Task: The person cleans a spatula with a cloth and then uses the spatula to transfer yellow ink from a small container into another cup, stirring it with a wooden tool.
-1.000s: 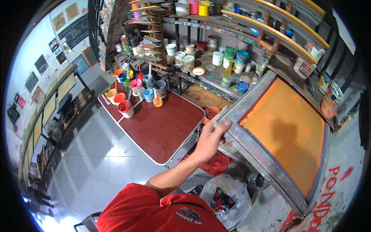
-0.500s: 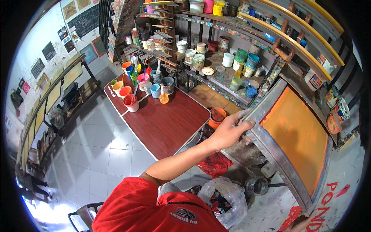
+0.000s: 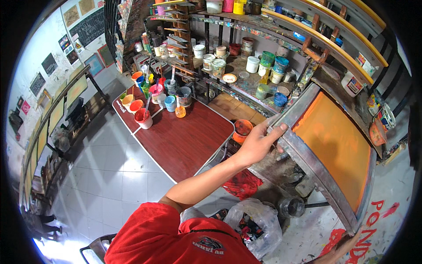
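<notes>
The gray frame (image 3: 317, 177) is held up on the person's right, apart from the round corner of the red-brown counter (image 3: 189, 141). A red cloth (image 3: 243, 184) shows low down between them. Gray floor (image 3: 105, 189) runs along the counter's left side. The frame's long sides go from near the paint shelf (image 3: 235, 66) down toward the person's right, and its orange middle (image 3: 336, 149) faces up, tilted. The left arm (image 3: 206, 180) reaches out, and the left hand (image 3: 259, 147) has its grip closed on the far left corner, thumb on top. The right hand (image 3: 345, 246) is by the near corner, mostly hidden; I cannot tell how closed its grip is.
</notes>
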`<state>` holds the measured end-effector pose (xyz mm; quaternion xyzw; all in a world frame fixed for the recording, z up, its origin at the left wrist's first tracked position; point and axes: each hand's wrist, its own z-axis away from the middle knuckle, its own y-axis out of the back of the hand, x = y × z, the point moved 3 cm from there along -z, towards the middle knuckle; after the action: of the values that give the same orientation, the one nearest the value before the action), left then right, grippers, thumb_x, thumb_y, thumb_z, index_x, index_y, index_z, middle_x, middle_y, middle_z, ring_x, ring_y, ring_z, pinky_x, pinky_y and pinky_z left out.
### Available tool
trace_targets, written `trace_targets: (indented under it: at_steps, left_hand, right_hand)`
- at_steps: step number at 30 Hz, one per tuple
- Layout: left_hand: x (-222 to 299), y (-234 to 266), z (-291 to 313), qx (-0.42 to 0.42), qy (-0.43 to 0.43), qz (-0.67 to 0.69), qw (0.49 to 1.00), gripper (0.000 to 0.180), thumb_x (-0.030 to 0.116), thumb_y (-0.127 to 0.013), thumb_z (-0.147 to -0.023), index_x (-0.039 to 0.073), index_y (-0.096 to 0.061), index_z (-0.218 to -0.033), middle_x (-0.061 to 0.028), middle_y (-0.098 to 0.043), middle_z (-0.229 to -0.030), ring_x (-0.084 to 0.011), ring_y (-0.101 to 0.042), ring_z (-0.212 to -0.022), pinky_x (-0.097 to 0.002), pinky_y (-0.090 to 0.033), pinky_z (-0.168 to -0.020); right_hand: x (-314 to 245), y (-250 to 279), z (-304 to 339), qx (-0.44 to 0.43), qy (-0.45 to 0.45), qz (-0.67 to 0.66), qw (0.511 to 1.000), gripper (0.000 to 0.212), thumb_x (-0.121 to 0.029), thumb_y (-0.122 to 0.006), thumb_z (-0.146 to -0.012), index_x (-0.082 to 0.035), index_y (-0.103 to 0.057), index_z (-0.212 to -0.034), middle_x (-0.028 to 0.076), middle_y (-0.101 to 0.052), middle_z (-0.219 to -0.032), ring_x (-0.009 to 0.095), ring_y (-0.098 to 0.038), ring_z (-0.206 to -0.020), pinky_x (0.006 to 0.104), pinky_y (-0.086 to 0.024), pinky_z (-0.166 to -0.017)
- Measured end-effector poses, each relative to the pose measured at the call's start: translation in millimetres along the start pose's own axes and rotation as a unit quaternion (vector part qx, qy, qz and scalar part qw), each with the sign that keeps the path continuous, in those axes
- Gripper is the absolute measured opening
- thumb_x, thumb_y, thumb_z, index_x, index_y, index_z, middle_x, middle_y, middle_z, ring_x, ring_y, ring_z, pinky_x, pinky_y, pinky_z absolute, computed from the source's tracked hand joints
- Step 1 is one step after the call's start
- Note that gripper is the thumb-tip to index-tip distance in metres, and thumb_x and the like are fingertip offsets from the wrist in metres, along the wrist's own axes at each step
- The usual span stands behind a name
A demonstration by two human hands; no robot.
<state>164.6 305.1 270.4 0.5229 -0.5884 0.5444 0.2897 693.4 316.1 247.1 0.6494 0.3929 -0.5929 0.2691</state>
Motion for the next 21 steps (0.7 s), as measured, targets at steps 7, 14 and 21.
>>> trace_targets:
  at_steps: [7,14,21]
  left_hand:
    - [-7.2,-4.5,-33.1,0.06,-0.01,0.041,0.997,0.049,0.034,-0.055,-0.099,-0.001,-0.046,-0.132,-0.0042,-0.062,-0.091,-0.0085,-0.061,-0.065,-0.0207,-0.045,-0.05]
    - [-31.8,-18.4,-72.5,0.088,-0.046,0.069,0.993,0.064,0.035,-0.065,-0.092,-0.007,-0.04,-0.134,-0.0106,-0.061,-0.087,-0.0139,-0.065,-0.058,-0.0233,-0.049,-0.044]
    - [-47.8,16.3,-36.3,0.046,0.024,0.061,0.997,0.064,0.043,-0.059,-0.095,-0.002,-0.04,-0.137,-0.0134,-0.064,-0.104,-0.0178,-0.07,-0.072,-0.0243,-0.047,-0.048]
  right_hand:
    - [2.0,-37.6,-30.5,-0.017,-0.001,0.007,1.0,0.062,-0.042,-0.057,-0.095,0.005,-0.048,-0.134,0.014,-0.054,-0.125,0.021,-0.053,-0.109,0.0341,-0.041,-0.089]
    - [6.3,-78.9,-57.6,0.024,0.045,-0.083,0.995,0.045,-0.046,-0.064,-0.091,-0.003,-0.061,-0.105,0.0,-0.054,-0.078,0.009,-0.041,-0.062,0.0244,-0.035,-0.058]
    - [29.6,-93.7,-24.8,0.103,0.094,-0.181,0.974,0.067,-0.06,-0.038,-0.096,-0.001,-0.056,-0.12,0.004,-0.053,-0.076,0.013,-0.044,-0.064,0.027,-0.037,-0.06]
